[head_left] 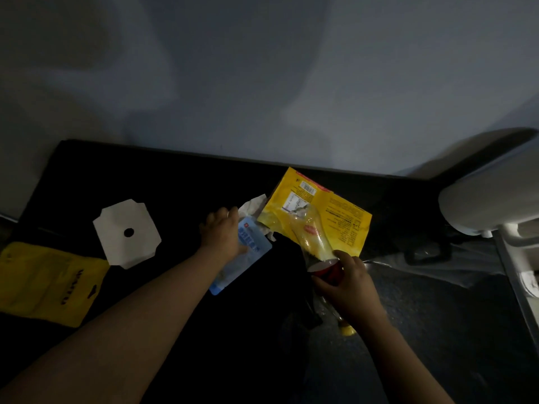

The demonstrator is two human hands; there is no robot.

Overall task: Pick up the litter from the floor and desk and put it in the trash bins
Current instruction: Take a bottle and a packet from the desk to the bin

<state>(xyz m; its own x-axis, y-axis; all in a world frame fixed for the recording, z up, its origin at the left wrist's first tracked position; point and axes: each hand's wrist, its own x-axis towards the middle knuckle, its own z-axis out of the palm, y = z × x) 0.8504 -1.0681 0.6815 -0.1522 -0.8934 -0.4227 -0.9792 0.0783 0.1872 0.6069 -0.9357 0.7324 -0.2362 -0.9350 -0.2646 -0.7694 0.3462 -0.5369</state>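
On the black desk (151, 176) my left hand (223, 231) lies on a light blue packet (250, 252), fingers reaching toward a crumpled white paper (252, 205). My right hand (348, 284) grips a bundle: a clear plastic bottle (310, 231), a red cup or can (325, 269), and a large yellow wrapper (329, 211) standing up behind them. A white paper piece with a black hole (125, 231) lies on the desk to the left. A yellow bag with black lettering (46, 284) lies at the desk's left edge.
A grey wall (262, 77) rises behind the desk. At the right stands a white chair (490, 196), with dark floor (437, 310) and a clear plastic sheet (431, 263) below it. The scene is dim.
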